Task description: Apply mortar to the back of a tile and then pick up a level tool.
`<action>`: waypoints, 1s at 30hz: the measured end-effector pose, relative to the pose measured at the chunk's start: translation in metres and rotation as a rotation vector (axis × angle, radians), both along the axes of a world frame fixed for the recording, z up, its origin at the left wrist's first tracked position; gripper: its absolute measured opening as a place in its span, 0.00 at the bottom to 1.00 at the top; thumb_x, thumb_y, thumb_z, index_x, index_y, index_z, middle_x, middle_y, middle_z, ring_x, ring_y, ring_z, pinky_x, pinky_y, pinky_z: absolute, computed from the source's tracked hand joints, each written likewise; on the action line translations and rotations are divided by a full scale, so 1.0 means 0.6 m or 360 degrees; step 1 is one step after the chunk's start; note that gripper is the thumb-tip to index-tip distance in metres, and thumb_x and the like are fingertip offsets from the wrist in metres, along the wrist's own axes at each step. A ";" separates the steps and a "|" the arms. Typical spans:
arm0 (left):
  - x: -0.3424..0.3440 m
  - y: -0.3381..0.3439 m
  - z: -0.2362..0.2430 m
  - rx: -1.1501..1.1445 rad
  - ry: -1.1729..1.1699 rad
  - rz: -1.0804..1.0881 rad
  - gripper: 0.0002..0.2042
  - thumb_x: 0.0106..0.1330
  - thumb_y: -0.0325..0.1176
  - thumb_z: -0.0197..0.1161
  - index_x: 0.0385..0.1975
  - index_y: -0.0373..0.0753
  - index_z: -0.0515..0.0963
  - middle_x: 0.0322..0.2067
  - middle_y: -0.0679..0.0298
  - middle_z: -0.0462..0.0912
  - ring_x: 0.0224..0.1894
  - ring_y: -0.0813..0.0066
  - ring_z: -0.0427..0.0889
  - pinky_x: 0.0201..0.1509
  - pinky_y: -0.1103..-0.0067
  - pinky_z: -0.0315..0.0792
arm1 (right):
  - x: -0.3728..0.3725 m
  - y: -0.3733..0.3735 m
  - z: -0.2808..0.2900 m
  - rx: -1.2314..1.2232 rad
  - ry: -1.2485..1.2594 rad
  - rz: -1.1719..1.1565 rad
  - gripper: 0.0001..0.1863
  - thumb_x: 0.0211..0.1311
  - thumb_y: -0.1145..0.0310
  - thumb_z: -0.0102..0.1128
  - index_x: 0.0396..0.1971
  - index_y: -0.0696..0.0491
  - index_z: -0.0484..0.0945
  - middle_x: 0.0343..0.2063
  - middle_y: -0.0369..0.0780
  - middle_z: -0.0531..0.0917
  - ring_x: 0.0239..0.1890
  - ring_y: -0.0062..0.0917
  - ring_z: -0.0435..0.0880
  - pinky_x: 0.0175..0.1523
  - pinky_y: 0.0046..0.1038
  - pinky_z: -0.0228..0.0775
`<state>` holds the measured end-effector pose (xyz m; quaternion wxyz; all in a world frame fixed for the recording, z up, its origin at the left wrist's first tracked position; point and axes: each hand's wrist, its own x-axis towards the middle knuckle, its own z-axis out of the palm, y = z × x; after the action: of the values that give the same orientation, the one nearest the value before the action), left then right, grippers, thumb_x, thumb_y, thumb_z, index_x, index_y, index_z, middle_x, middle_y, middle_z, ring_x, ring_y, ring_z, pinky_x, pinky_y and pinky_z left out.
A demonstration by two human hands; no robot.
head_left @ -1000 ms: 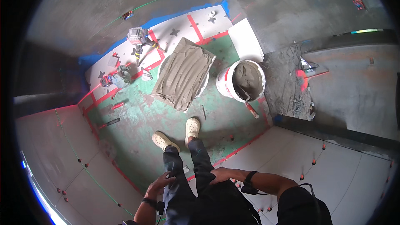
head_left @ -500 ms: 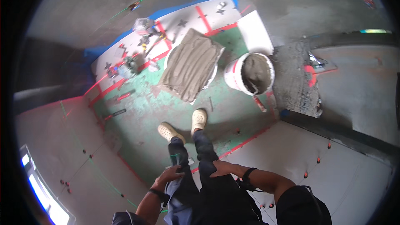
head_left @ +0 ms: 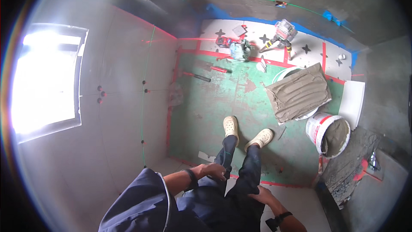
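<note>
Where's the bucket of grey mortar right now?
In the head view, the bucket is toward the right, just beyond the lower right corner of the mortar-covered slab, near the white panel.

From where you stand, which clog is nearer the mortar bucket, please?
The right clog, its toe angled rightward; the left clog stands farther from the white bucket, its toe nearly straight ahead.

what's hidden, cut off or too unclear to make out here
Head view:
White round object: mostly hidden by the mortar-coated grey slab.
White plastic bucket: inside bottom hidden by grey mortar.
Scene beyond bright rectangular window: lost in glare.
Left hand, right hand: palms hidden against dark trousers.
Right forearm: cut off by lower edge.
</note>
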<state>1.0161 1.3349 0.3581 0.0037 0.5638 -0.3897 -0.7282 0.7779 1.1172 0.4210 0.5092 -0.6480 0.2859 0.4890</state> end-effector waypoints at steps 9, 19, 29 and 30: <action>-0.013 0.002 -0.018 -0.0148 -0.0143 0.0004 0.20 0.53 0.49 0.58 0.36 0.38 0.81 0.38 0.51 0.82 0.43 0.51 0.80 0.44 0.60 0.73 | -0.022 0.040 -0.073 -0.0034 -0.0208 -0.0113 0.42 0.43 0.41 0.67 0.47 0.62 0.72 0.44 0.53 0.79 0.50 0.42 0.78 0.55 0.35 0.68; 0.002 0.043 -0.022 -0.0216 -0.0338 0.0019 0.22 0.53 0.50 0.60 0.41 0.38 0.79 0.37 0.50 0.81 0.44 0.52 0.79 0.45 0.62 0.73 | -0.001 0.056 -0.042 -0.0004 -0.0135 0.0034 0.44 0.42 0.39 0.67 0.51 0.61 0.71 0.46 0.51 0.79 0.53 0.41 0.76 0.58 0.35 0.65; 0.069 0.034 -0.032 -0.0488 -0.0257 0.0131 0.25 0.50 0.51 0.63 0.40 0.37 0.78 0.39 0.47 0.80 0.44 0.49 0.79 0.47 0.62 0.72 | -0.012 0.037 0.016 -0.0139 -0.0191 -0.0356 0.41 0.48 0.41 0.62 0.51 0.62 0.70 0.51 0.53 0.75 0.54 0.42 0.74 0.57 0.35 0.67; 0.068 0.030 -0.034 -0.0558 -0.0219 -0.0002 0.25 0.50 0.51 0.63 0.40 0.37 0.78 0.39 0.47 0.80 0.44 0.49 0.79 0.47 0.62 0.72 | -0.030 0.054 -0.002 -0.0424 -0.0249 -0.0402 0.41 0.48 0.41 0.62 0.51 0.62 0.70 0.50 0.53 0.75 0.53 0.42 0.75 0.57 0.35 0.67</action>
<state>1.0571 1.3528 0.3376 0.0748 0.6029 -0.5102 -0.6088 0.7602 1.1498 0.4200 0.4969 -0.7048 0.3865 0.3272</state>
